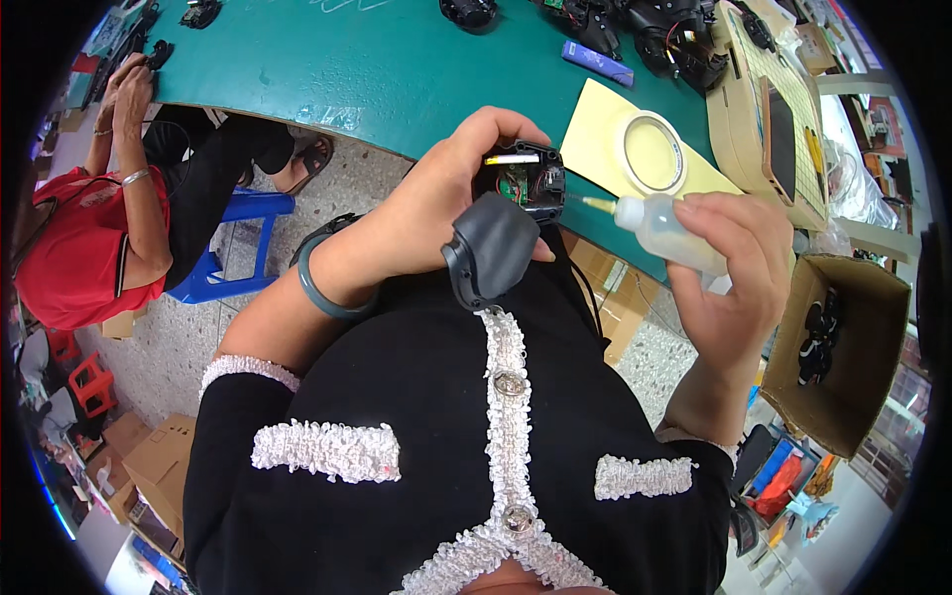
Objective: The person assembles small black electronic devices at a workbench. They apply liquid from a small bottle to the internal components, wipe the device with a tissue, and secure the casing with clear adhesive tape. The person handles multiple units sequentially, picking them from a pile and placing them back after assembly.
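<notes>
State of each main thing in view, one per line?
Black plastic device housing: opened, green circuit board exposed, held in bare left hand.
Translucent plastic squeeze bottle: tipped nearly sideways, narrow nozzle toward housing, in bare right hand.
White ring-shaped tape roll: flat on yellow paper.
Brown cardboard box: open-topped, black items inside.

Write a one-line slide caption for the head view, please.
Left grip holds an opened black device; right grip holds a translucent bottle, its tip toward the device.
</notes>
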Motion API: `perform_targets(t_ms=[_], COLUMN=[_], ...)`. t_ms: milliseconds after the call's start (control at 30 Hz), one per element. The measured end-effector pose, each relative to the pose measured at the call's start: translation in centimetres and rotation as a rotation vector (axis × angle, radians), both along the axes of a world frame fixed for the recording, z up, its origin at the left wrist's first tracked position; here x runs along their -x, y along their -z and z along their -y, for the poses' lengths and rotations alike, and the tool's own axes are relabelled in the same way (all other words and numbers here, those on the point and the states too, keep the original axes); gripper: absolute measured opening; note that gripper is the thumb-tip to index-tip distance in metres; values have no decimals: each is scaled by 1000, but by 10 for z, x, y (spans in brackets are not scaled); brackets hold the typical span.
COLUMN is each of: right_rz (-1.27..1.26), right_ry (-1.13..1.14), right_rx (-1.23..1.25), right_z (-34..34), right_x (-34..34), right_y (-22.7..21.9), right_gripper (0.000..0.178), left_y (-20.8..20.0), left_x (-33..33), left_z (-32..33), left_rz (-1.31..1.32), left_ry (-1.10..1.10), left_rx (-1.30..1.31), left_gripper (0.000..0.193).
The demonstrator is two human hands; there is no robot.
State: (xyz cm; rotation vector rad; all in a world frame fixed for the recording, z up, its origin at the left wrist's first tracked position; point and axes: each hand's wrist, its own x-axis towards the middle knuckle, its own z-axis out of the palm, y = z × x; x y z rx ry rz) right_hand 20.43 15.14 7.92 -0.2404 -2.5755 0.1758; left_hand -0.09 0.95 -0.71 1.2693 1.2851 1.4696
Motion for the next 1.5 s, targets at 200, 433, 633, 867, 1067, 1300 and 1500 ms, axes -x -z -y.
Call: perform_targets(t_ms=[200,433,633,867,1067,1300,1500], right_rz=[28,72,133,-3,-20,-37,-142], right_ry=[-36,-22,-50,-21,-40,-66,-91], right_rx=[31,-44,-185,50,170,222,559], right_z=[3,4,3,0,0,3,-6], right_x=[-6,-6,-7,-11,-10,-7,-10], right_y=[0,0,-9,2,18,27,48], right_gripper=[40,40,39,40,42,42,42], left_y=[1,2,-1,-2,-5,-4,2], left_x=[-1,0,0,3,4,3,-2], left_z=[-3,-3,-6,-6,-6,-7,-14], left_rz=[89,-87,-86,-73,-45,-31,315], left_ry=[-7,-8,56,142,106,104,16], left_rx=[2,-56,-45,161,191,214,296], left_gripper=[71,72,73,66,59,48,30])
